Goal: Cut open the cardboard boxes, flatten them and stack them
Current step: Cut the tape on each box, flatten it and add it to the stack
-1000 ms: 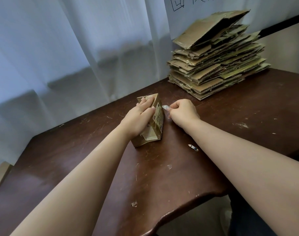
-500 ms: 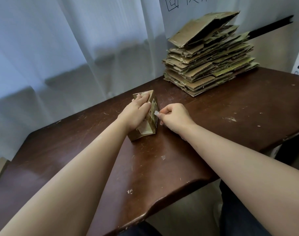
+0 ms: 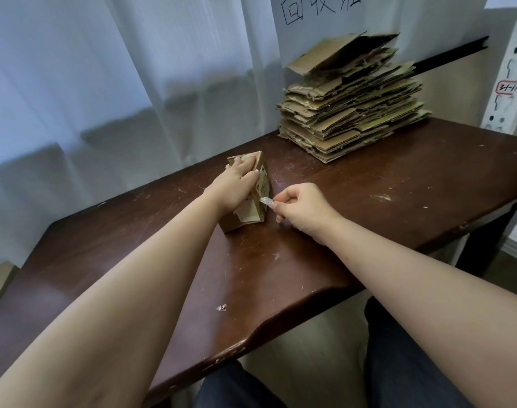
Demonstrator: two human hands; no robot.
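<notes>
So the left hand [image 3: 232,184] presses flat on a small brown cardboard box [image 3: 253,201]; just right of it, the right hand [image 3: 300,209] pinches a small silvery blade [image 3: 264,200] against the box's side.

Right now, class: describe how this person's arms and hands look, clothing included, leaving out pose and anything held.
Both forearms are bare, with no sleeves, gloves, watch or bracelet in view. The left hand and right hand show no rings. The right hand's nails are long and pale. Dark blue trousers cover the legs below the table.
</notes>
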